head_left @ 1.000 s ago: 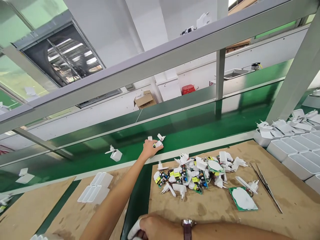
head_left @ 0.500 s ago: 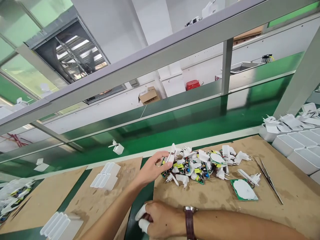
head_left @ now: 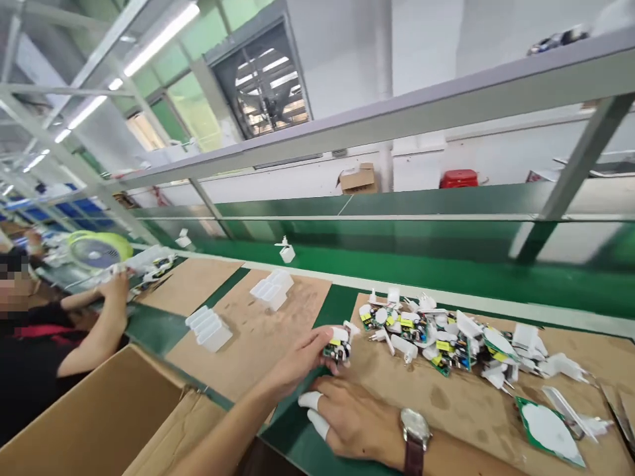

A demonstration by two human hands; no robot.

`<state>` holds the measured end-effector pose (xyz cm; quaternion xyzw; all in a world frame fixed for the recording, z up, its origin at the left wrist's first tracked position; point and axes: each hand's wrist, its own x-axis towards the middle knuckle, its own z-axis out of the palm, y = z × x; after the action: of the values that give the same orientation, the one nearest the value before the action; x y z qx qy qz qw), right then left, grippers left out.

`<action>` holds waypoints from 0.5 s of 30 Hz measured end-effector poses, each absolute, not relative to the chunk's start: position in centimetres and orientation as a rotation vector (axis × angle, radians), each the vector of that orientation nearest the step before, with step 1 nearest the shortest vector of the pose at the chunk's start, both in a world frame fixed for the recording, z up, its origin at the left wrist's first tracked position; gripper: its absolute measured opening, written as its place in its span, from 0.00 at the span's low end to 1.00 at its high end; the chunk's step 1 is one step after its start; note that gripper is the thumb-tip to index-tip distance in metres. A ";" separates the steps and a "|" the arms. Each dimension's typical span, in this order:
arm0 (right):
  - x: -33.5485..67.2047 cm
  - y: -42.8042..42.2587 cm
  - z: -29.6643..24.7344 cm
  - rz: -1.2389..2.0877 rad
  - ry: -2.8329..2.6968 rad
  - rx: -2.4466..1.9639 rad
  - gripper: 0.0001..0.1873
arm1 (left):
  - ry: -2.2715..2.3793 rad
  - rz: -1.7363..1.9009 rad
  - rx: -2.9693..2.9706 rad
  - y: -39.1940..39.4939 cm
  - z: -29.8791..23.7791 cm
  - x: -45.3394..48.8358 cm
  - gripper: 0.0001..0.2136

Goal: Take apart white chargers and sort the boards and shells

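My left hand [head_left: 310, 354] is closed on a small circuit board [head_left: 338, 345] with a yellow component and a white plastic piece at its top. It holds the board above the green bench, left of a heap of similar boards and white plug parts [head_left: 421, 327]. My right hand [head_left: 342, 413], with white finger cots on two fingers and a watch on the wrist, rests low beside the left hand. Its fingers are loosely bent and a little apart, with nothing visible in them. At the right lies a green board with a white patch [head_left: 550, 430].
Tweezers [head_left: 618, 410] lie at the right edge. White plastic housings stand in two groups [head_left: 272, 291] [head_left: 211, 328] on brown cardboard to the left. An open carton [head_left: 99, 410] is at lower left, near a co-worker's arm [head_left: 112, 311]. A charger piece [head_left: 286, 251] lies on the green belt.
My left hand has drawn back from the heap with the circuit board in it, close to my right hand. The view has swung left, bringing the carton and the co-worker into sight.
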<state>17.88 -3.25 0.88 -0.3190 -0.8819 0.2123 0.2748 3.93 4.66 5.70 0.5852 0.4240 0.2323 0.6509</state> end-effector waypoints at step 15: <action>23.1 -3.1 5.7 0.125 -2.398 -0.992 0.19 | 1.862 0.778 2.209 11.8 6.5 -6.3 0.18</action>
<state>23.12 -3.07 5.67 -0.3678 -0.8891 0.0464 0.2682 -6.26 11.85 6.54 0.7363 0.6205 0.2593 0.0747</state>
